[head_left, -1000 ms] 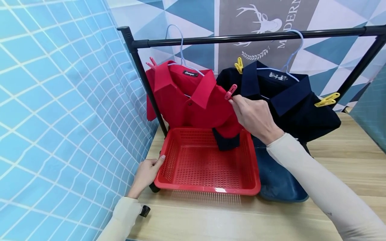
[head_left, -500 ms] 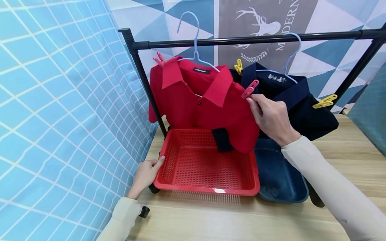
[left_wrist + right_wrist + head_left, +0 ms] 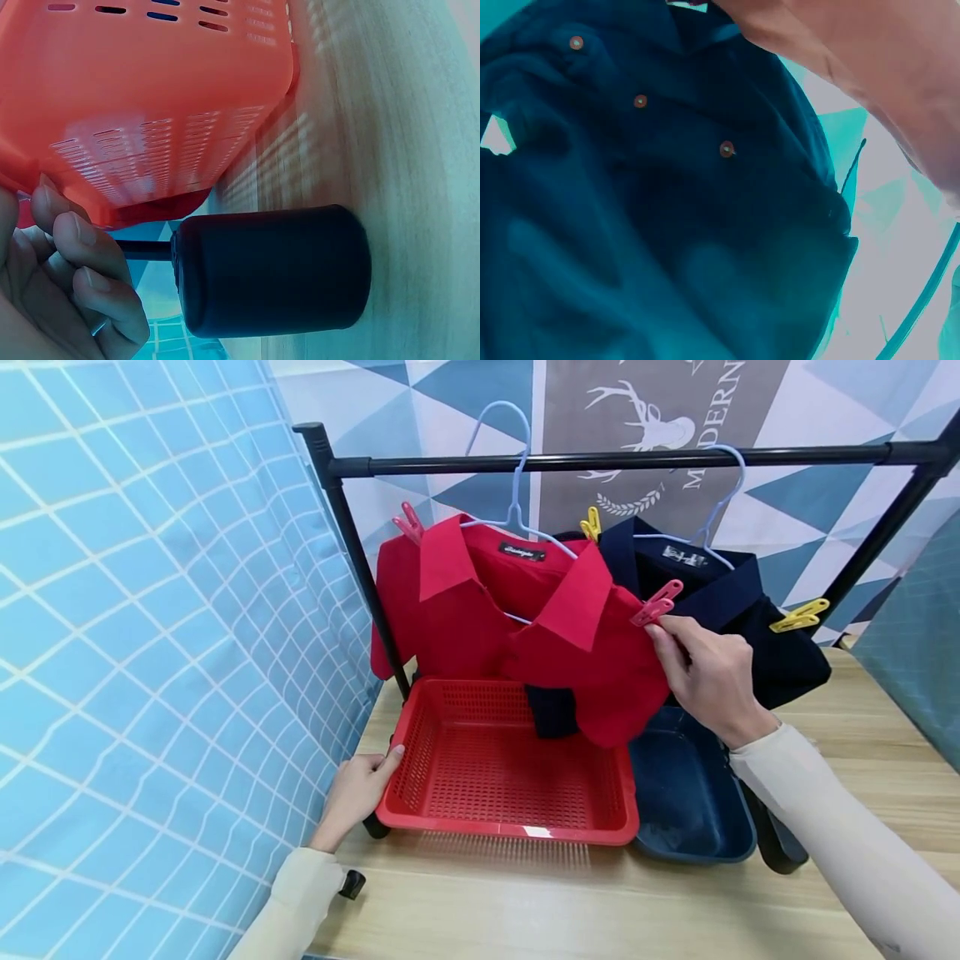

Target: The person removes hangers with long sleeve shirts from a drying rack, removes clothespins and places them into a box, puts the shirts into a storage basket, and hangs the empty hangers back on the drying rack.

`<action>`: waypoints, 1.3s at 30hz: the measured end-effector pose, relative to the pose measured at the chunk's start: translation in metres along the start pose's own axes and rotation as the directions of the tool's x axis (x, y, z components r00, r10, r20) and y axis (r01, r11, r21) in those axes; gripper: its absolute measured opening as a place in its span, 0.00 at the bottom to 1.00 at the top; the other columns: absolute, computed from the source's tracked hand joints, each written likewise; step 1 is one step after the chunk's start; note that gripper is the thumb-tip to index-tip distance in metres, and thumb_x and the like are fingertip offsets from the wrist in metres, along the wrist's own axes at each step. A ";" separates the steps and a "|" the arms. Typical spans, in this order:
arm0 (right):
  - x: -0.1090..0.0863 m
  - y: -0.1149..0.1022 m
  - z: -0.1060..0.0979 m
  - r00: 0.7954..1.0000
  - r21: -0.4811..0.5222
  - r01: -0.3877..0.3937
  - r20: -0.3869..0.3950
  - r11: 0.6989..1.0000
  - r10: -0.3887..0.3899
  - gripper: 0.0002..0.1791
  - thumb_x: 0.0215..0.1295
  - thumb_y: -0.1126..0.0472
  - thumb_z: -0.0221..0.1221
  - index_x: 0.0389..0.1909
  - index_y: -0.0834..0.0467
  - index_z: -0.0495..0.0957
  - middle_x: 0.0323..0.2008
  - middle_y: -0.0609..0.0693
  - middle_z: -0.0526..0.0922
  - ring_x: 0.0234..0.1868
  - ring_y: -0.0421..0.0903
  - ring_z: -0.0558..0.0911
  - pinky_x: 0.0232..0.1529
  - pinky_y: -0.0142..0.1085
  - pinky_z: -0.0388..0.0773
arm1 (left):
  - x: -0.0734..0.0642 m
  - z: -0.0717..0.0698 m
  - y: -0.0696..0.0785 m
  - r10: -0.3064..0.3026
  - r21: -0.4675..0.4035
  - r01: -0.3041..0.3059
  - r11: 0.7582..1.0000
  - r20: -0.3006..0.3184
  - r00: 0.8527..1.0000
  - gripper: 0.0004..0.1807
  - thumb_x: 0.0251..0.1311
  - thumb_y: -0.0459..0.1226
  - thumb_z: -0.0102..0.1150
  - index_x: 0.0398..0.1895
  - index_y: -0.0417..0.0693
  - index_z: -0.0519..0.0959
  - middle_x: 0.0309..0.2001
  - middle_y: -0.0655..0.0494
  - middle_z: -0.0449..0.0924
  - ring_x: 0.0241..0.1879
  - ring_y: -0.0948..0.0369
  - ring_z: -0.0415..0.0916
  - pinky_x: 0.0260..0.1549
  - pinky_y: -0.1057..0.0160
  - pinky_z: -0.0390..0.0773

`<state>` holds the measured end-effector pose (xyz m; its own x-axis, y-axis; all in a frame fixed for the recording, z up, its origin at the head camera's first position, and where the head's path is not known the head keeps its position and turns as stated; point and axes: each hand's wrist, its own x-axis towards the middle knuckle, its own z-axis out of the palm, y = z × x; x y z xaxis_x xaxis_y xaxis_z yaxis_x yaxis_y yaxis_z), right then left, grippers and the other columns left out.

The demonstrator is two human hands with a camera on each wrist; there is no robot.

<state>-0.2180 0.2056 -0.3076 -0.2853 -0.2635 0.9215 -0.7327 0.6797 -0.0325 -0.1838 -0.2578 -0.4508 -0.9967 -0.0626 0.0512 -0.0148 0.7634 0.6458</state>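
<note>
My right hand (image 3: 708, 668) pinches the shoulder of a red polo shirt (image 3: 465, 643), right below a pink clothespin (image 3: 654, 605) clipped there. The shirt is on a light-blue hanger (image 3: 516, 510) hooked over a black rod; a second pink clothespin (image 3: 408, 523) sits on its other shoulder. Down at the left, my left hand (image 3: 356, 789) grips the side rim of a red perforated basket (image 3: 510, 832), thumb on top. Its curled fingers (image 3: 97, 244) show under the rim in the left wrist view. The right wrist view shows mostly a dark buttoned shirt (image 3: 682, 202) and my forearm.
A navy polo shirt (image 3: 780, 668) with yellow clothespins (image 3: 800, 616) hangs to the right on the same rod (image 3: 585, 463). Under it stands a dark blue basin (image 3: 693, 810) beside the basket. A black rack foot (image 3: 351, 883) lies at front left, near a blue grid-patterned curtain (image 3: 150, 693).
My right hand has drawn the red shirt to the right, and its hanger has slid right along the rod. The shirt now overlaps the navy one more. My left hand stays on the basket.
</note>
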 end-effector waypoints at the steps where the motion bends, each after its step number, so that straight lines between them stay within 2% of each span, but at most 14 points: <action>1: -0.002 0.000 -0.001 1.000 0.006 -0.005 -0.001 1.000 0.005 0.28 0.81 0.47 0.50 0.46 0.70 0.82 0.36 0.64 0.87 0.24 0.59 0.85 0.34 0.38 0.81 | 0.000 0.000 0.000 -0.001 0.000 0.001 1.000 -0.001 1.000 0.38 0.72 0.68 0.41 0.16 0.50 0.75 0.14 0.57 0.73 0.15 0.58 0.72 0.16 0.60 0.64; 5: -0.009 0.000 -0.004 1.000 0.042 -0.025 -0.009 0.999 0.025 0.27 0.81 0.47 0.52 0.45 0.70 0.83 0.37 0.64 0.88 0.23 0.59 0.84 0.44 0.18 0.68 | 0.000 0.000 0.000 0.001 0.010 -0.001 1.000 -0.007 1.000 0.38 0.72 0.68 0.41 0.15 0.50 0.74 0.14 0.57 0.72 0.16 0.58 0.71 0.16 0.60 0.64; 8: -0.013 -0.001 -0.007 0.999 0.084 -0.047 -0.008 0.995 0.048 0.27 0.80 0.46 0.53 0.44 0.69 0.83 0.36 0.63 0.88 0.20 0.57 0.83 0.43 0.14 0.66 | 0.000 0.001 -0.001 0.006 0.016 -0.005 1.000 -0.014 1.000 0.38 0.72 0.68 0.41 0.14 0.50 0.72 0.13 0.57 0.71 0.16 0.58 0.71 0.17 0.60 0.64; 14: -0.019 -0.006 -0.016 0.996 0.151 -0.082 0.030 0.985 0.078 0.29 0.79 0.45 0.52 0.44 0.70 0.83 0.31 0.59 0.87 0.18 0.49 0.80 0.38 0.15 0.70 | -0.001 0.002 0.000 0.014 0.030 -0.013 0.999 -0.032 0.999 0.38 0.73 0.67 0.42 0.14 0.51 0.71 0.13 0.58 0.70 0.16 0.59 0.70 0.17 0.60 0.64; 20: -0.013 -0.017 -0.026 0.990 0.240 -0.132 -0.009 0.962 0.138 0.30 0.77 0.43 0.54 0.39 0.71 0.82 0.21 0.54 0.79 0.21 0.33 0.72 0.31 0.16 0.68 | -0.001 0.002 0.002 0.032 0.036 -0.030 0.999 -0.054 0.998 0.37 0.74 0.65 0.43 0.12 0.51 0.69 0.12 0.58 0.68 0.16 0.58 0.68 0.17 0.60 0.63; 23: -0.010 -0.023 -0.033 0.985 0.284 -0.160 -0.022 0.945 0.173 0.30 0.76 0.44 0.56 0.38 0.73 0.82 0.21 0.56 0.79 0.24 0.29 0.73 0.33 0.16 0.71 | -0.002 0.002 0.002 0.038 0.031 -0.036 0.999 -0.056 0.998 0.37 0.75 0.64 0.43 0.12 0.51 0.69 0.12 0.58 0.69 0.15 0.57 0.69 0.16 0.60 0.63; 31: -0.008 -0.037 -0.046 0.977 0.346 -0.204 0.010 0.916 0.214 0.27 0.76 0.49 0.58 0.40 0.74 0.82 0.22 0.54 0.79 0.24 0.29 0.73 0.32 0.18 0.72 | -0.002 0.003 0.002 0.037 0.016 -0.036 0.999 -0.069 0.997 0.36 0.75 0.62 0.45 0.11 0.51 0.68 0.12 0.58 0.68 0.14 0.58 0.68 0.14 0.62 0.59; 39: -0.021 -0.041 -0.043 0.981 0.405 -0.192 0.078 0.894 0.175 0.26 0.77 0.50 0.57 0.41 0.73 0.82 0.23 0.51 0.80 0.22 0.31 0.74 0.30 0.19 0.74 | 0.000 0.004 -0.001 0.069 -0.005 -0.070 0.998 -0.076 0.995 0.32 0.76 0.58 0.48 0.14 0.51 0.67 0.13 0.58 0.66 0.14 0.61 0.62 0.13 0.64 0.55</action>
<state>-0.1554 0.2127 -0.3088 -0.4568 -0.1932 0.8683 -0.8505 0.3811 -0.3626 -0.1841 -0.2559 -0.4547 -0.9864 -0.0586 0.1535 0.0551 0.7625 0.6446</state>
